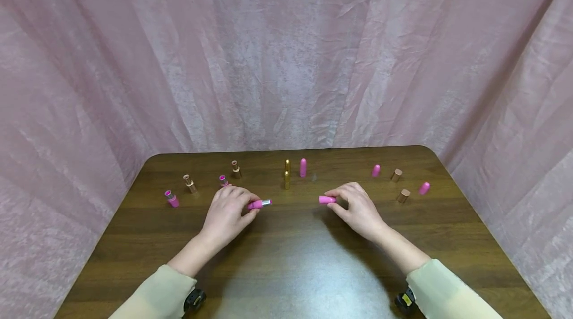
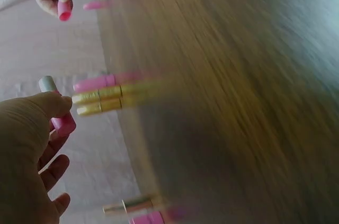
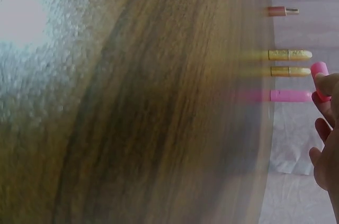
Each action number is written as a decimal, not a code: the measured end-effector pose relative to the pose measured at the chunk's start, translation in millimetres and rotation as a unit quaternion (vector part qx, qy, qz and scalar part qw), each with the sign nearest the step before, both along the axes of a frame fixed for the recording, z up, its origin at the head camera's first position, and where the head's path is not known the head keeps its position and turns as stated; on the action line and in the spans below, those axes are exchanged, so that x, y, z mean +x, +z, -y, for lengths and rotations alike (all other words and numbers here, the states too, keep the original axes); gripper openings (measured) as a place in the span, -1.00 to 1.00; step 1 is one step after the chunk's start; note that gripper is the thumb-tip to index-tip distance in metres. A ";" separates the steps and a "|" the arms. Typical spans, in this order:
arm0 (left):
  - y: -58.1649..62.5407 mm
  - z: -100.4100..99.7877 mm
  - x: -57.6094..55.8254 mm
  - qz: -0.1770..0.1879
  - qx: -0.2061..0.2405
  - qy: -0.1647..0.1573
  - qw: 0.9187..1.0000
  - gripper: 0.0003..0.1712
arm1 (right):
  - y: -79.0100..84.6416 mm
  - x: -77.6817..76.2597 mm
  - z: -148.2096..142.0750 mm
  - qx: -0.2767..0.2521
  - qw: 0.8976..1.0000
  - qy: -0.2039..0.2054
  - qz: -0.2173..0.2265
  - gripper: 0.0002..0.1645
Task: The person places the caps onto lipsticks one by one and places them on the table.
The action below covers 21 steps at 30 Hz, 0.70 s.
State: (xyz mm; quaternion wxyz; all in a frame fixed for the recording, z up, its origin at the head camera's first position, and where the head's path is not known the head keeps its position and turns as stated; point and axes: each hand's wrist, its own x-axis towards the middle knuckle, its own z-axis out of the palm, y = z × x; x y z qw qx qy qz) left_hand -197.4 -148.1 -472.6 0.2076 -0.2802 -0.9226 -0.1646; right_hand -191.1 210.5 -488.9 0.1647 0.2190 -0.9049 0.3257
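In the head view my left hand (image 1: 228, 213) pinches a pink lipstick tube (image 1: 255, 204) between thumb and fingers. The tube is uncapped and lies level, its silver collar pointing right; the left wrist view shows this lipstick tube (image 2: 64, 125) too. Opposite it, my right hand (image 1: 358, 213) holds a pink lipstick cap (image 1: 326, 199) by its right end. A gap separates cap and tube, both above the table. In the right wrist view the cap (image 3: 319, 69) sits between thumb and fingertips. Just behind the left hand stands another uncapped pink lipstick (image 1: 223, 179), partly hidden.
Two gold lipsticks (image 1: 287, 180) and a closed pink lipstick (image 1: 303, 167) stand at the table's back middle. To the left are uncapped lipsticks, pink (image 1: 172, 199) and brown-gold (image 1: 190, 184). Pink caps (image 1: 424, 188) and brown caps (image 1: 403, 195) stand right. A pink curtain (image 1: 286, 60) hangs behind.
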 end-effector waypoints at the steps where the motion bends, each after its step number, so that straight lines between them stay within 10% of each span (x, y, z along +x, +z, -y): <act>1: 0.1 -3.7 -0.5 -0.004 -0.004 -0.006 1.000 -0.80 | -0.3 -0.2 0.1 0.000 1.000 0.002 -0.003 -0.68; 21: 2.2 -57.2 -15.0 -0.022 -0.031 -0.063 0.997 -0.77 | 1.5 -4.7 13.6 -0.040 0.998 0.040 -0.004 -0.66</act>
